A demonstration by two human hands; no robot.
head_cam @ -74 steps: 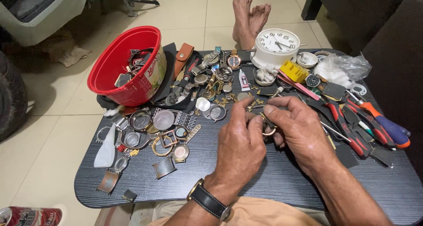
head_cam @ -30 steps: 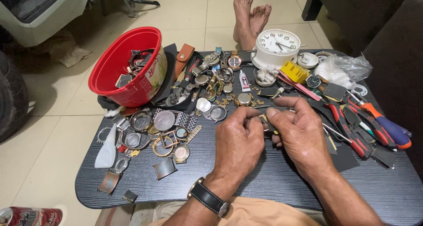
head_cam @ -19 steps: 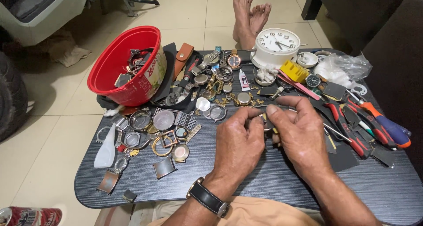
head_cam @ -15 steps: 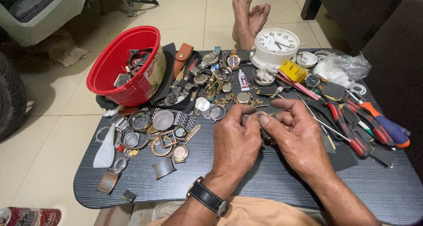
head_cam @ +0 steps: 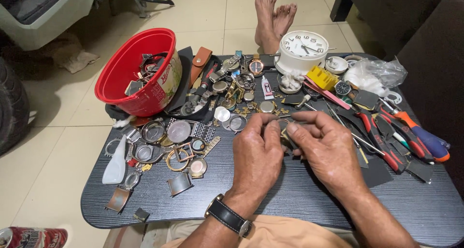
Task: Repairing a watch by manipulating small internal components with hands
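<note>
Dark table (head_cam: 299, 199) clutter rings both hands: red bucket (head_cam: 130, 79), white clock (head_cam: 302, 50), pliers (head_cam: 382, 141).

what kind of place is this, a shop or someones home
Probably a home or informal watch-repair spot, not a proper shop: a low dark table on a tiled floor, strewn with watch cases and parts, a red tub of bands, and pliers and screwdrivers.

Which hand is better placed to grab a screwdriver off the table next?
Right, probably. The right hand sits next to the screwdriver and pliers along the table's right side. The left hand is farther away, near the watch cases.
</note>
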